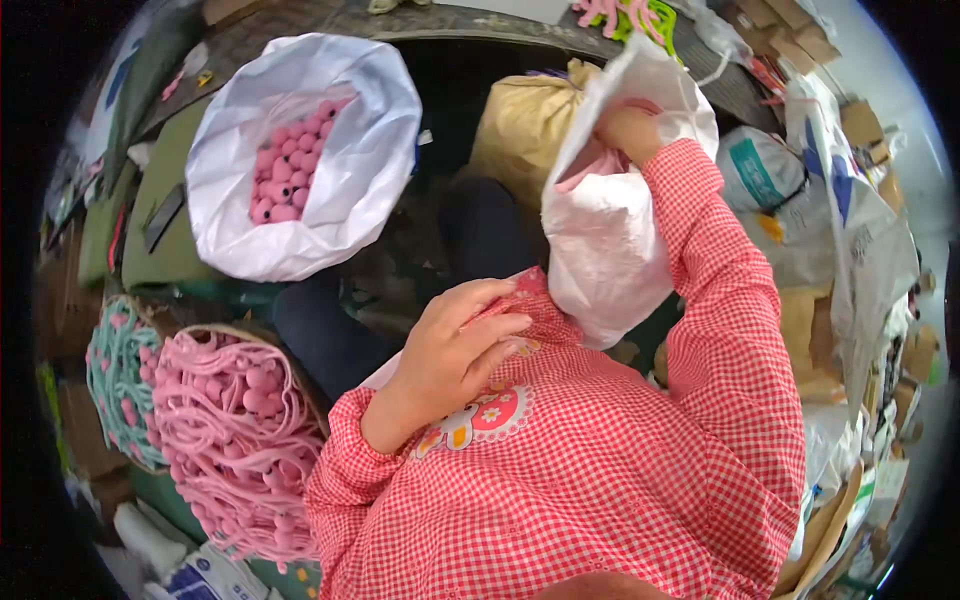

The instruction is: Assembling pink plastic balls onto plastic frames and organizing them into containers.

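My right hand [632, 132] reaches into the mouth of a tall white woven sack [610, 255] on the right; the sack's rim hides its fingers. Some pink material [592, 165] shows inside, just below that hand. My left hand [450, 345] is held in front of the red checked smock [600, 450], fingers stretched out and slightly apart, with nothing in them. At the upper left stands a wide-open white sack [225, 215] with many small pink balls [290, 165] at its bottom, some bearing black eye-like dots.
Pink cord-like pieces with round heads [235, 440] fill a container at the lower left, beside similar teal ones [122, 375]. A tan tied sack [515, 130] stands behind the tall white one. Bags and cardboard [800, 330] crowd the right side. A dark bench [440, 22] runs along the back.
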The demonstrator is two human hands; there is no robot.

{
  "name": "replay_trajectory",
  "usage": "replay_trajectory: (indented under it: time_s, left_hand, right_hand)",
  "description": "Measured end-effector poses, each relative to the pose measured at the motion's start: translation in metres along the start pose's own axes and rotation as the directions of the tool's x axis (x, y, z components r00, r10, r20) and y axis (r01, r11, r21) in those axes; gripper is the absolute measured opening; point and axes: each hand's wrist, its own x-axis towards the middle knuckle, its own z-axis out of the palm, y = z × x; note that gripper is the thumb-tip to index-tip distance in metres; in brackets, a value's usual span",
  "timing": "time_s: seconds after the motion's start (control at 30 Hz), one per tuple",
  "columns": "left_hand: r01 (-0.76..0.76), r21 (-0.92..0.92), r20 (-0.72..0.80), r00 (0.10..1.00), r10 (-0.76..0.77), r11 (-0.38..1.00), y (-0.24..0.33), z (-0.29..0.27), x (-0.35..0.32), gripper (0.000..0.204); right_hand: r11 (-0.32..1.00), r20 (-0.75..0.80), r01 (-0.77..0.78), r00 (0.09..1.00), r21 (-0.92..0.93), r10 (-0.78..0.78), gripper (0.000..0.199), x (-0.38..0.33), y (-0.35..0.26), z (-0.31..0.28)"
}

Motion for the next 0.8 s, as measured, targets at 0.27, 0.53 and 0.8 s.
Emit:
replay_trajectory:
  time_s: [0.27,0.53,0.8]
  left_hand:
    - [0.319,-0.126,-0.131,0.933,-0.335,0.939,0.001,-0.035,-0.060,0.023]
    - [0.281,-0.301,-0.144,0.931,-0.335,0.911,-0.006,-0.046,-0.041,0.025]
    - [-0.367,-0.753,-0.627,0.651,-0.428,0.546,-0.019,-0.099,-0.029,0.060]
  right_hand:
    - [0.451,-0.043,-0.205,0.876,0.869,0.480,0.038,-0.028,0.066,-0.075]
    - [-0.084,-0.490,0.622,0.685,0.778,0.539,0.035,-0.148,-0.047,-0.345]
    - [-0.168,-0.759,0.751,0.579,0.638,-0.298,0.019,-0.104,-0.226,-0.409]
